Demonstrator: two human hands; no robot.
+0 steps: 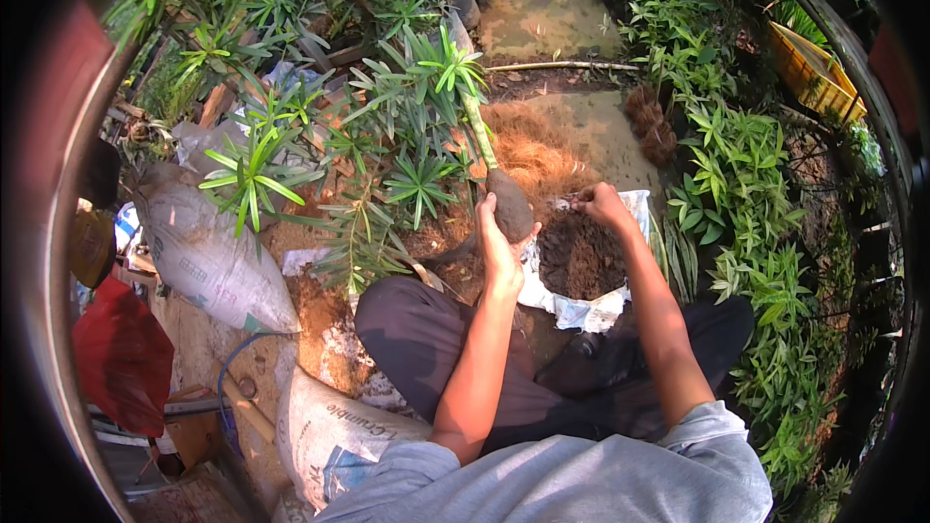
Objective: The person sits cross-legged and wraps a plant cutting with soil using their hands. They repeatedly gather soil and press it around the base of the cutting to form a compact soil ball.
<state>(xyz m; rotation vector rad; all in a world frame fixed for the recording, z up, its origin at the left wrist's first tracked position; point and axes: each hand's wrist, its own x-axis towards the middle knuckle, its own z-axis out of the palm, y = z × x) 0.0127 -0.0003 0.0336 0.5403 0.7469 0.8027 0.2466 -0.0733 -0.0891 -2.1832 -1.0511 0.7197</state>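
My left hand (501, 240) holds a smooth ball of damp soil (512, 207) from below, fingers curled around it. A thick green plant stem (476, 127) runs into the top of the ball and carries narrow leaves in whorls (456, 69). To the right, my right hand (607, 205) is over the far rim of a white sack (592, 312) rolled open around dark, crumbly soil (585, 261). Its fingers are drawn together; whether they pinch anything is too small to tell. Loose brown coconut fibre (534, 149) lies just beyond both hands.
Filled woven sacks (211, 254) (349, 428) lie at my left, near a red plastic sheet (123, 356). Leafy plants (755, 218) line the right side, with a yellow crate (817, 73) behind them. A thin pole (563, 66) crosses the concrete path (548, 7) ahead.
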